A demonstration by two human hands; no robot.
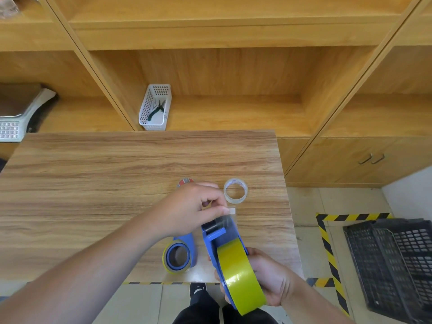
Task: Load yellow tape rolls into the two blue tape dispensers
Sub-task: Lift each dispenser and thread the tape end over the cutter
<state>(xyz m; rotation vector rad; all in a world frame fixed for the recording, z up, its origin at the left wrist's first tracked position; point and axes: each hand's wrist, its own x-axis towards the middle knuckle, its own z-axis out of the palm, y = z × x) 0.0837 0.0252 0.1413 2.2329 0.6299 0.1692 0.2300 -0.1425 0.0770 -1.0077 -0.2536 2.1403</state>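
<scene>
My right hand (pixel 271 277) grips a blue tape dispenser (pixel 216 239) with a yellow tape roll (pixel 238 274) mounted on it, held over the table's near right edge. My left hand (pixel 189 209) pinches the tape's free end (pixel 230 211) just past the dispenser's front roller. A second blue dispenser (pixel 189 242) lies on the table to the left, a yellow tape roll (pixel 176 256) sitting on it. Part of that dispenser is hidden under my left wrist.
A clear tape roll (pixel 235 191) stands on the wooden table (pixel 93 183), and a roll with a red core (pixel 185 182) peeks from behind my left hand. A white basket (pixel 155 107) with pliers sits on the shelf. A black crate (pixel 392 265) is on the floor at right.
</scene>
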